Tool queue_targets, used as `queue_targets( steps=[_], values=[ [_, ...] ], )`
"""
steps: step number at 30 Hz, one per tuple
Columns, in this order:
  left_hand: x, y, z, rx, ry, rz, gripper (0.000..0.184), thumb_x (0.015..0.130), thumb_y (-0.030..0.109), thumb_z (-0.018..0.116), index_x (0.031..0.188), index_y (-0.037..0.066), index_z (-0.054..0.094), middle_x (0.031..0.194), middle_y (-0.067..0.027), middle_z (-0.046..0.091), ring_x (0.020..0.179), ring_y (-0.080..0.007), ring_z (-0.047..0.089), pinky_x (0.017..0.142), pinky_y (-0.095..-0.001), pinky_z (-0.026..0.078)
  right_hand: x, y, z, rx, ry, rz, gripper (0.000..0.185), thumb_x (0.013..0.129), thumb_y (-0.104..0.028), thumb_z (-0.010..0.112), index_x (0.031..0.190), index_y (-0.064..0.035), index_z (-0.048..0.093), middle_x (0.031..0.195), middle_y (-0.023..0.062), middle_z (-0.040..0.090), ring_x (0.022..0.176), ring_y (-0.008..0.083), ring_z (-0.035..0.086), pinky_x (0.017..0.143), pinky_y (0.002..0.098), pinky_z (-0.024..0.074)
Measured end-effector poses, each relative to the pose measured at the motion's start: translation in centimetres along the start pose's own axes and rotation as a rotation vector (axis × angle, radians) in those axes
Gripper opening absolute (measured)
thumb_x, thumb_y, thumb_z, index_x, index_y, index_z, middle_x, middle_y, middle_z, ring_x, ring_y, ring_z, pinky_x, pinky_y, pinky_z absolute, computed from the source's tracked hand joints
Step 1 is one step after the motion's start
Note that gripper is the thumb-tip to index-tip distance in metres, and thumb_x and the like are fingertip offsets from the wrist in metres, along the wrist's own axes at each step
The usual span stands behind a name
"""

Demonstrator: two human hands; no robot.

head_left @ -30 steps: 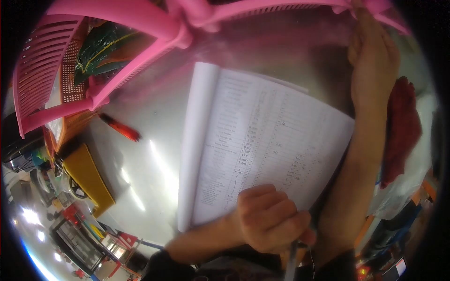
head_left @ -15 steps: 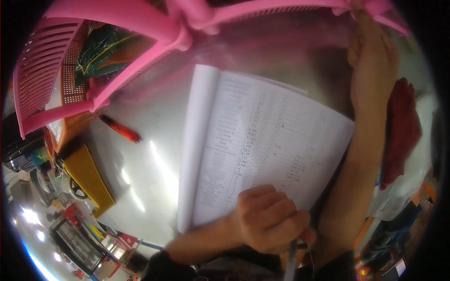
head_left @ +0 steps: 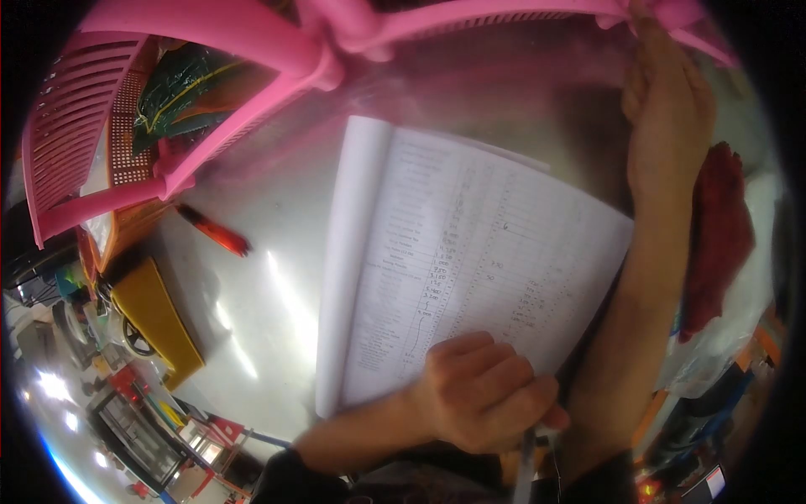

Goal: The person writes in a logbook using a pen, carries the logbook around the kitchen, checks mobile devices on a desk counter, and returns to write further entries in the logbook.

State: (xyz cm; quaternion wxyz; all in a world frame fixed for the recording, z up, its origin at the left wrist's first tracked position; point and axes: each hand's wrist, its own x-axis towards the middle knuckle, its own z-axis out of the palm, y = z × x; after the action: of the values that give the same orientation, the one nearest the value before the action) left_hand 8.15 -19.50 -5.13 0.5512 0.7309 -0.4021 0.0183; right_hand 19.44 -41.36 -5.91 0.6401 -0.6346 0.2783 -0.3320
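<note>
A stapled sheaf of printed sheets (head_left: pixel 504 252) with handwritten figures lies on the shiny table, its turned pages rolled along the left side. My left hand (head_left: pixel 487 391) is closed over the sheaf's lower edge. From that fist a slim, clear, pen-like stick (head_left: pixel 525 470) points down toward my body; its exact kind is unclear. My right hand (head_left: pixel 667 101) reaches past the sheaf's right side to the top right. Its fingertips are on the edge of a pink plastic rack (head_left: pixel 495 17) with slatted sides, the other fingers curled.
Left of the papers lies a red-and-black hand tool (head_left: pixel 217 231). A yellow tape dispenser (head_left: pixel 159 323) stands near the table's left edge. An orange perforated basket (head_left: pixel 130 134) and green wrapped packs (head_left: pixel 180 92) sit behind the pink rack. Red cloth (head_left: pixel 718 244) lies on clear plastic at right.
Almost nothing differs. My left hand has shifted very slightly, with the stick tilting a little; my right hand stays at the pink rack and the papers lie as before.
</note>
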Motion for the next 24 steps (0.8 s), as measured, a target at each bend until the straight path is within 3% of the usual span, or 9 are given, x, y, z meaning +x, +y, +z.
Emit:
queue_targets(
  steps=[10,13,14,16,24],
  values=[
    [0.0,-0.1,-0.3,0.009,-0.017,0.004,0.041,0.094,0.045,0.066,0.08,0.007,0.059,0.057,0.0026,0.043,0.041,-0.0105,0.045,0.039,-0.0252,0.033,0.0,0.2,-0.1,-0.033,-0.006,-0.02,0.026,0.099,-0.022,0.064,0.113,-0.0026,0.072,0.064,-0.0097,0.035,0.052,0.0006,0.027,0.046,0.0221,0.0171],
    [-0.1,0.0,-0.2,0.014,-0.019,0.0,0.042,0.094,0.046,0.065,0.079,0.007,0.059,0.056,0.003,0.042,0.041,-0.0101,0.044,0.038,-0.0252,0.033,-0.1,0.2,-0.1,-0.022,-0.018,-0.015,0.022,0.098,-0.024,0.065,0.107,-0.006,0.075,0.062,-0.0105,0.035,0.051,0.0008,0.026,0.046,0.022,0.0171],
    [-0.1,0.0,-0.2,0.013,-0.02,-0.001,0.042,0.094,0.046,0.065,0.079,0.007,0.059,0.056,0.003,0.042,0.041,-0.0101,0.044,0.038,-0.0252,0.033,-0.7,-0.6,0.8,-0.041,-0.001,-0.05,0.02,0.099,-0.027,0.065,0.091,-0.0088,0.069,0.057,-0.0113,0.035,0.046,0.0,0.026,0.042,0.022,0.0161],
    [-0.1,0.0,-0.1,0.016,-0.008,0.008,0.043,0.095,0.047,0.064,0.079,0.007,0.059,0.056,0.0032,0.041,0.041,-0.0097,0.044,0.038,-0.025,0.032,-1.0,-1.4,1.2,-0.06,0.015,-0.086,0.031,0.099,-0.03,0.064,0.074,-0.0116,0.063,0.052,-0.0121,0.035,0.04,-0.0009,0.026,0.038,0.0219,0.0151],
    [-0.1,0.0,0.0,0.012,-0.013,0.005,0.045,0.096,0.048,0.062,0.078,0.007,0.059,0.055,0.0035,0.041,0.04,-0.0094,0.043,0.038,-0.0251,0.032,-1.1,-1.1,0.6,-0.043,-0.053,-0.114,0.031,0.099,-0.029,0.064,0.075,-0.0108,0.063,0.053,-0.0129,0.034,0.04,-0.0009,0.026,0.038,0.0219,0.0142]
  ],
)
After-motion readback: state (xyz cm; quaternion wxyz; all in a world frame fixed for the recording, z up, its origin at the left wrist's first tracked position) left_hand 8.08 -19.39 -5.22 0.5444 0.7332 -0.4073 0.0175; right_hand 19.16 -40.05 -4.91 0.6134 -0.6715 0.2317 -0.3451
